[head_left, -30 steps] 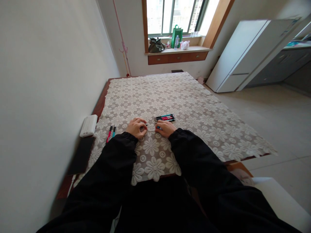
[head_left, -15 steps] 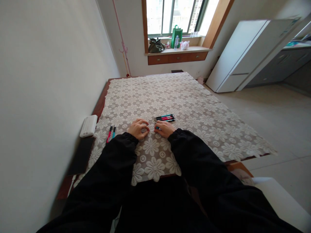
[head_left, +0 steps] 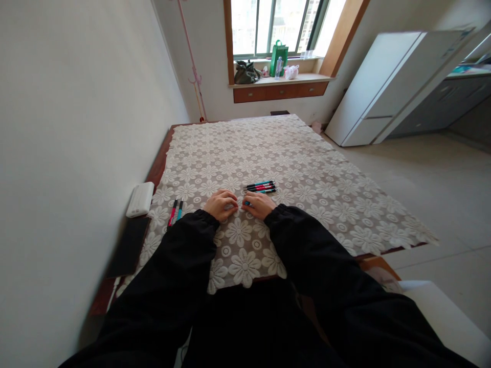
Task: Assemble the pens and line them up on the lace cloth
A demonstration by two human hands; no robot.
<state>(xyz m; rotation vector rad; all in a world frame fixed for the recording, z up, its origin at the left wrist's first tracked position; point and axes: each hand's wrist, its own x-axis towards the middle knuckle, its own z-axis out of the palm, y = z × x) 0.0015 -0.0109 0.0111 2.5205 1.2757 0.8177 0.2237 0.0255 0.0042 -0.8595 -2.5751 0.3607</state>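
Your left hand point(head_left: 220, 204) and right hand point(head_left: 260, 205) rested close together on the worktop's lace tablecloth point(head_left: 307, 179). Your right fingers were curled, pinching a small blue pen part point(head_left: 247, 203) that peeked out at their tips; your left fingers were curled too, but whether they gripped anything could not be told. A row of pens point(head_left: 261, 186) lay just beyond your right hand. Two more pens point(head_left: 175, 211) lay to the left, near a white box point(head_left: 140, 199) at the wall.
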